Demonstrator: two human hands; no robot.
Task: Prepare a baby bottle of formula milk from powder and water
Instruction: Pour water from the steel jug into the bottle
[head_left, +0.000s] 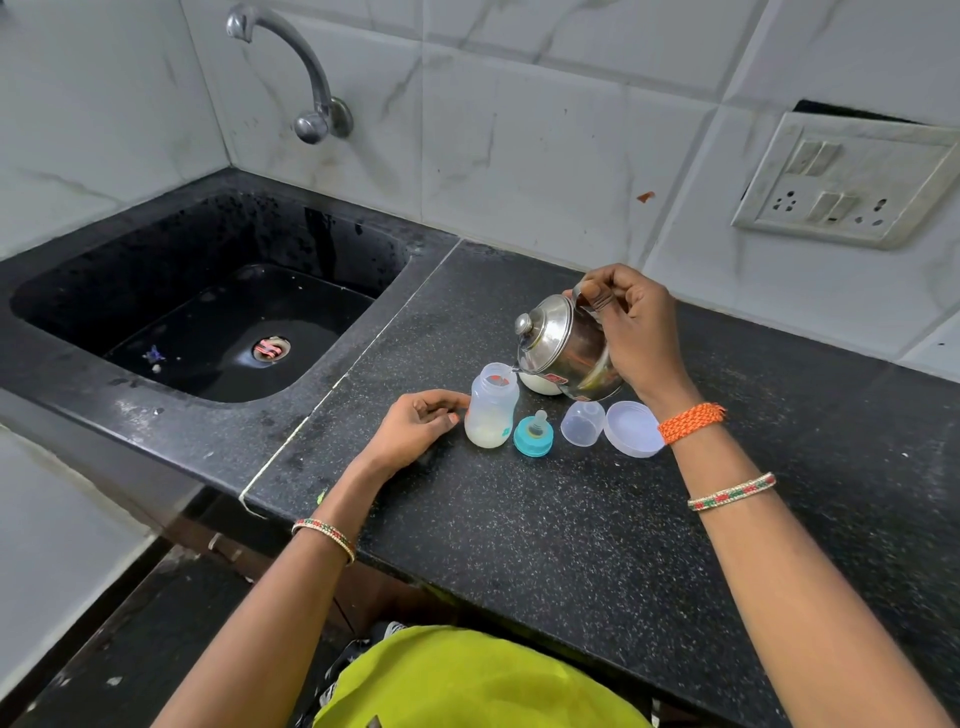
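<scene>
A clear baby bottle (491, 408) stands upright and uncapped on the black counter (571, 519), with a little pale powder or liquid at its bottom. My left hand (418, 423) rests against the bottle's left side. My right hand (631, 325) grips the handle of a steel kettle (563, 345), tilted left so its spout sits at the bottle's mouth. A thin stream of water runs into the bottle. Behind the kettle, a white powder container (540, 383) is mostly hidden. The teal ring with its teat (534, 434) lies right of the bottle.
A clear bottle cap (583, 422) and a round translucent lid (634, 428) lie right of the teat. A black sink (208, 312) with a wall tap (306, 73) is at the left. A switch and socket plate (847, 182) is on the tiled wall.
</scene>
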